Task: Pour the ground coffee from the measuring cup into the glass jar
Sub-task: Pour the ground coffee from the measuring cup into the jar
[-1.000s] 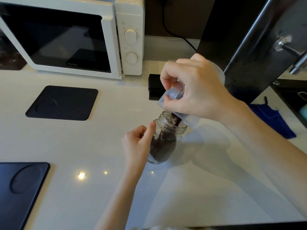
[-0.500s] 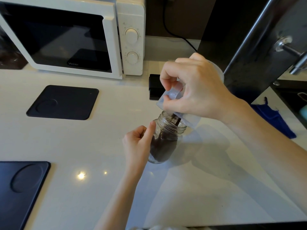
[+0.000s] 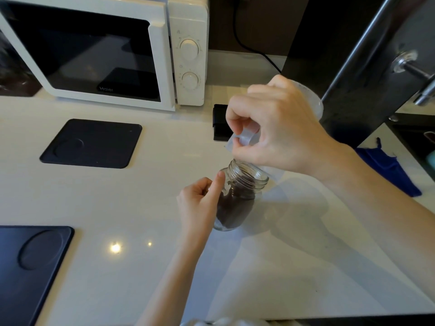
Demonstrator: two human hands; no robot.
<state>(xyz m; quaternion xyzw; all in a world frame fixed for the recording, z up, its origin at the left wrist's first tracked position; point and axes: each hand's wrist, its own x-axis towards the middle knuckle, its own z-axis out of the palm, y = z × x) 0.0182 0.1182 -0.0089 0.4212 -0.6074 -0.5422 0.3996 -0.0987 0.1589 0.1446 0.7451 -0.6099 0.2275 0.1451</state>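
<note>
A small glass jar (image 3: 237, 203) stands upright on the white counter, its lower part dark with ground coffee. My left hand (image 3: 200, 203) wraps the jar's left side, thumb up against the neck. My right hand (image 3: 277, 130) grips the translucent plastic measuring cup (image 3: 246, 137) by its handle, tipped steeply with its spout just above the jar's mouth. Most of the cup is hidden behind my fingers. No stream of coffee shows between the cup and the jar.
A white microwave (image 3: 131, 55) stands at the back left. Two black mats lie on the counter, one at mid left (image 3: 91, 143), one at the near left edge (image 3: 30, 267). A small black block (image 3: 220, 122) sits behind the cup. A blue cloth (image 3: 388, 168) lies right.
The thin dark stream of coffee that ran from the cup into the jar has stopped. Both hands, the cup and the jar stay almost in place.
</note>
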